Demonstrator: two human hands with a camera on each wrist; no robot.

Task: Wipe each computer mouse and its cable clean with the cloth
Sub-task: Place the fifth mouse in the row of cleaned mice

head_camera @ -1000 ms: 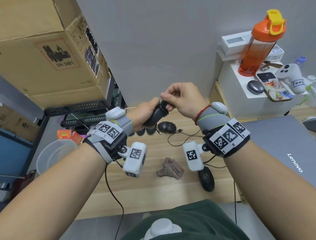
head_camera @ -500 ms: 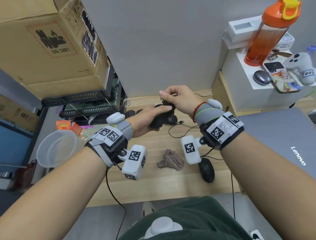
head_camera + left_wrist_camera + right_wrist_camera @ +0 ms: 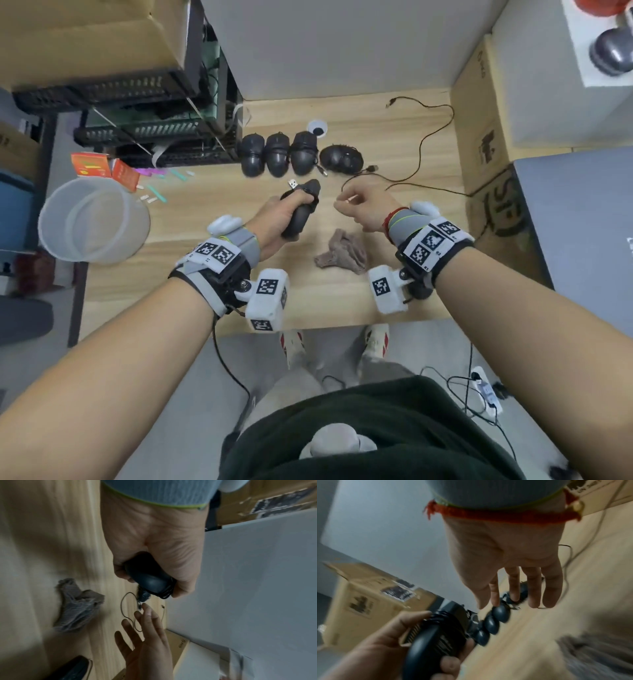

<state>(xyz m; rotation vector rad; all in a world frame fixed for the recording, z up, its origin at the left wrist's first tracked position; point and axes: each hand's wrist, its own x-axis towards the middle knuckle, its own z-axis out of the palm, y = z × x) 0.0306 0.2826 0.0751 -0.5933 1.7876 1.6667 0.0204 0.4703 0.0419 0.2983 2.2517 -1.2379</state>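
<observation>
The person's left hand [image 3: 274, 222] grips a black computer mouse [image 3: 301, 212] above the light wooden counter [image 3: 191, 284], its fingers [image 3: 452, 667] and thumb curled round the body. The mouse's thin black cable is wound in tight turns around its front end [image 3: 435, 620], and a silver USB plug [image 3: 292, 184] sticks out past the thumb.

The right hand [image 3: 366, 209] hovers just right of the mouse and holds nothing. The two wrist views show its fingers [image 3: 534, 588] straight and slightly spread, pointing down toward the counter; in the head view they look bent at the knuckles, with the tips close to the held mouse but apart from it.

A crumpled grey-brown cloth [image 3: 342, 253] lies on the counter below and between the two hands, touched by neither. Farther back, three black mice [image 3: 277, 154] sit side by side in a row, with a fourth black mouse [image 3: 340, 158], bound in its own cable, just to their right. A loose black cable [image 3: 424, 140] loops across the counter toward a cardboard box [image 3: 479, 137] at the right edge. Another black mouse [image 3: 72, 668] lies near the counter's front edge beneath the right wrist. A translucent plastic tub [image 3: 92, 222] stands off to the left.
</observation>
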